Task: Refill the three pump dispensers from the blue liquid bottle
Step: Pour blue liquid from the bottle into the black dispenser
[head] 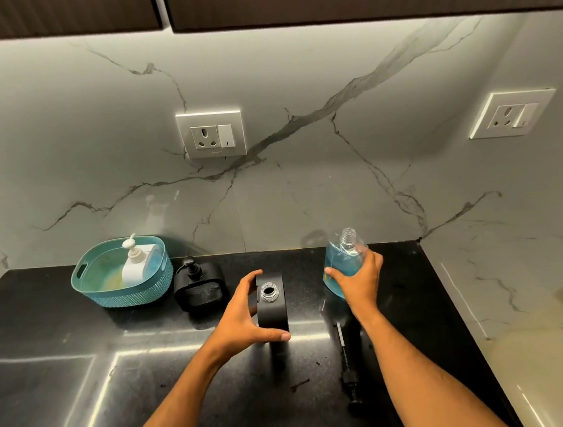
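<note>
My left hand (245, 316) grips an open black dispenser (272, 305) on the black counter, its clear neck uncovered and its pump off. The removed black pump (347, 365) lies on the counter to the right, near my right forearm. My right hand (358, 280) holds the clear bottle of blue liquid (341, 259), uncapped, upright and slightly tilted, to the right of the open dispenser. A second black dispenser (199, 286) with its pump on stands to the left. A white dispenser (135, 267) with a white pump sits in a teal basket (122, 290).
The black counter (151, 380) ends at a marble backsplash with two wall sockets (210, 134) (511, 113). Dark cabinets hang overhead. A pale surface (543, 343) adjoins the counter on the right.
</note>
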`<state>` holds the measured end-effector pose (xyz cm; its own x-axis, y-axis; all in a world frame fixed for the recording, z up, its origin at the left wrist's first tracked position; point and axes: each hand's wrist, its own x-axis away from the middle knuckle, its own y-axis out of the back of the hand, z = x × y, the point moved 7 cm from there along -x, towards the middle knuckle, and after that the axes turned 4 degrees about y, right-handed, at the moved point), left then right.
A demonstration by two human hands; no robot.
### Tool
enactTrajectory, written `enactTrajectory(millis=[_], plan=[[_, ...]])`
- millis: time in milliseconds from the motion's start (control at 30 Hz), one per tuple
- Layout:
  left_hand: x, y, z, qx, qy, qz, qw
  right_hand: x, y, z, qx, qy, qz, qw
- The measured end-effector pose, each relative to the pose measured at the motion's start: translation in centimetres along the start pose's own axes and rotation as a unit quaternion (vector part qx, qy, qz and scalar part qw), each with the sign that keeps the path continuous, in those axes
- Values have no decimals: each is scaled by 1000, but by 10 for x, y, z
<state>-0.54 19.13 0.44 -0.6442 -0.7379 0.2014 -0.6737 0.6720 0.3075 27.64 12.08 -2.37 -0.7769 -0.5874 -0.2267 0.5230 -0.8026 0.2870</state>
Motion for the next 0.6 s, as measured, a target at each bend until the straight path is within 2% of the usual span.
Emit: enactTrajectory(millis=[467, 600], plan=[[12, 9, 0, -25, -4, -12, 1000, 21, 3, 11, 17, -3, -65, 998], [14, 12, 0, -28, -17, -18, 999, 34, 6, 29, 19, 36, -73, 996]])
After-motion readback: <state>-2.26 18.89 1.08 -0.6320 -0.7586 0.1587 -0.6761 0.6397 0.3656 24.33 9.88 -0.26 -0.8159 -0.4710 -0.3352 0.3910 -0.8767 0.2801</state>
